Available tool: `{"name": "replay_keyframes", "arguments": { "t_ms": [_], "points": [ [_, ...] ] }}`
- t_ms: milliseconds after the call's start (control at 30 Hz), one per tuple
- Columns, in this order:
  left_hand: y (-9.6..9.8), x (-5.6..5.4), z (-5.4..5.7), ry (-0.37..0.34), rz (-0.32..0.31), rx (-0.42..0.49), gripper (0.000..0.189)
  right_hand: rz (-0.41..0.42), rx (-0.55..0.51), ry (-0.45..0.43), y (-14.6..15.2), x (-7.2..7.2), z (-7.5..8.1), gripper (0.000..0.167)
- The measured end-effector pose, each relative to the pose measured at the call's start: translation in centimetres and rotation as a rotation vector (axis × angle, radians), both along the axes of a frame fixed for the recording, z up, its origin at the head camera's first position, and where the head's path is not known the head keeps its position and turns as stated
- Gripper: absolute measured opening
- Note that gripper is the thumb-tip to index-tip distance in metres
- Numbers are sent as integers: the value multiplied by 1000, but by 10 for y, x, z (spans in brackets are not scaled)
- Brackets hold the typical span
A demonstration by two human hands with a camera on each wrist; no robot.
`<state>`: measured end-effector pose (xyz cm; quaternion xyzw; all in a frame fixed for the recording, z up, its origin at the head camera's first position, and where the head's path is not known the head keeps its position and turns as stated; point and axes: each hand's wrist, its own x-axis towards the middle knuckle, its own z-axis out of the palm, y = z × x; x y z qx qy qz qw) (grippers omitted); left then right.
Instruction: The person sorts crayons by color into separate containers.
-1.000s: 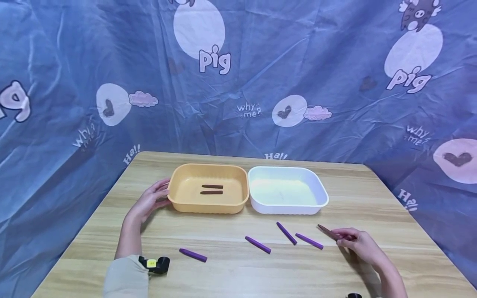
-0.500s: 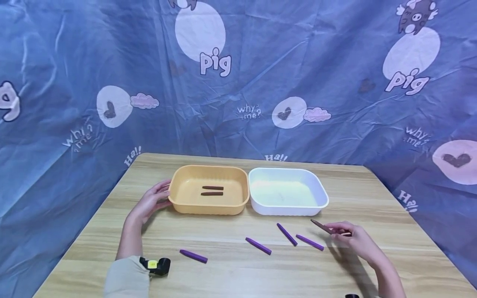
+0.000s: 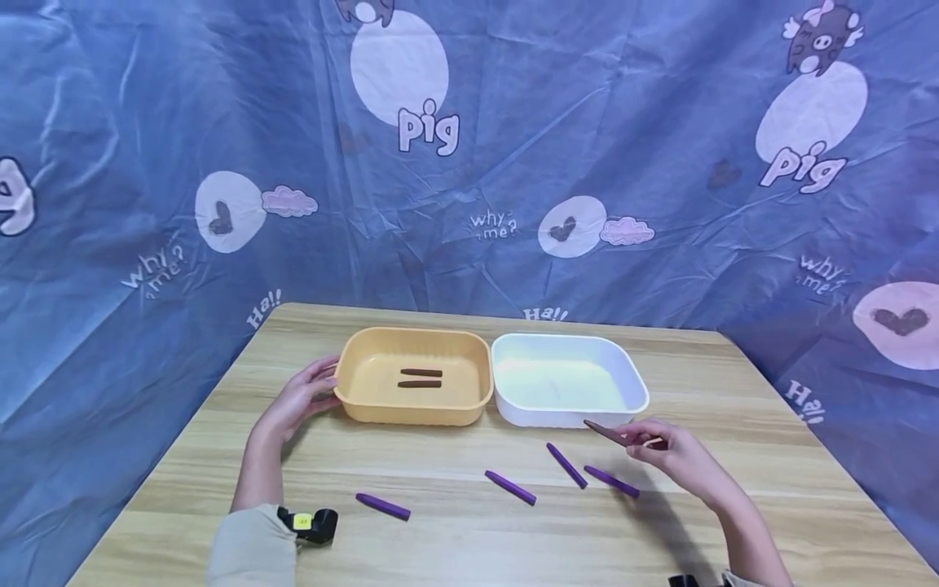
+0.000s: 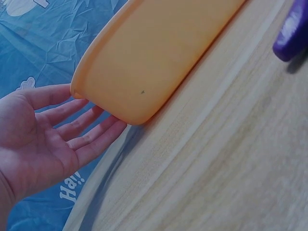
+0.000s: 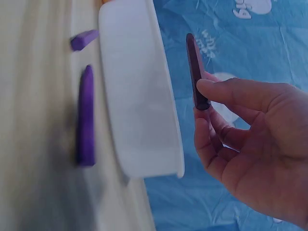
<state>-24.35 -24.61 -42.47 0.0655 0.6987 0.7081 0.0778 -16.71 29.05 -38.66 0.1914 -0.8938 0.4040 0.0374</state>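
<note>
**Brown crayon, in hand, near the white tub**

Item: brown crayon [image 3: 606, 433], pinched between thumb and fingertips of my right hand [image 3: 671, 455], tip pointing left and away, lifted off the wooden table [image 3: 697, 522] just in front of the white tub [image 3: 635, 381]. I judge the end pinch keeps its length free to aim.

Support: my left hand [image 3: 297, 399], fingers straight and holding nothing, lies against the left wall of the orange tub [image 3: 352, 408], apparently to steady it.

Contents: two brown crayons [image 3: 421, 378] lie side by side in the orange tub.

Loose stock: four purple crayons [image 3: 509, 487] on the near table.

Change: a second ago my right hand and crayon were further right and nearer me; they have moved left and toward the tubs.
</note>
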Motion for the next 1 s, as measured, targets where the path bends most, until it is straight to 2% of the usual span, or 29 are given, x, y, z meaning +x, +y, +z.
{"name": "replay_keyframes", "arguments": {
  "t_ms": [367,667,1000],
  "points": [
    [1,1,2,1,-11,8,56,70,-38,-8,-25,-21,16,20],
    [-1,0,0,-2,-5,5,56,92,-48,-44,-53,-37,20,22],
    [0,1,3,5,-16,12,55,110,-26,-19,-90,-57,23,22]
  ]
}}
